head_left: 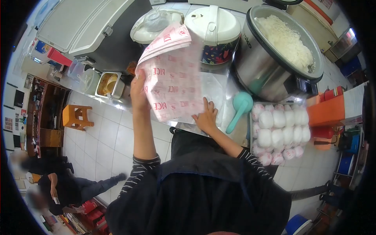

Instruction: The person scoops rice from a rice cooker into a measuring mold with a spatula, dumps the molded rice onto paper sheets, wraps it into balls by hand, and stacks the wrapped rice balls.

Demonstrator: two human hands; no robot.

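My left hand (139, 94) grips a stack of rice wrapping paper (168, 84) by its left edge. The sheets are pale with red "RICE" print, and they hang upright over the counter with the top corner curled over. My right hand (207, 117) rests with fingers apart on whitish translucent sheets (213, 92) lying on the counter, near the paper's lower right edge. A teal rice scoop (239, 109) lies just right of that hand. Beyond it stands a large open cooker (254, 64) full of cooked rice (284, 41).
Several wrapped rice portions (278, 131) are stacked at the right. Behind the paper stand a patterned rice cooker (215, 37) and a white-lidded container (152, 25). A metal pan (109, 85) and a grey cool box (102, 35) are at the left. Other people (58, 188) are lower left.
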